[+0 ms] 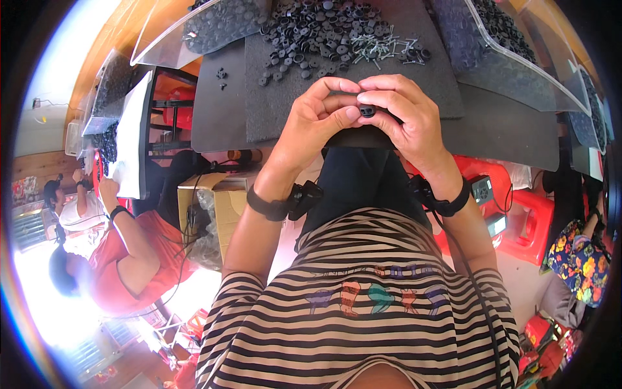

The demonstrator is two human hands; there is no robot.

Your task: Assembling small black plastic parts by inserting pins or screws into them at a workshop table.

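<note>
Two hands, left hand (316,120) and right hand (400,117), pinch their grip tight on one small black part (367,111) above the dark mat (414,97).

Light: I see bright daylight flooding the lower left.
Furniture: red plastic stools (518,214), dark matte worktable (512,139).
Wall: orange-brown wooden panel (107,48).

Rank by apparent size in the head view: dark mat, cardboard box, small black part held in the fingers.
1. Dark mat, largest.
2. Cardboard box, though partly hidden.
3. Small black part, pinched by left hand and right hand.
</note>
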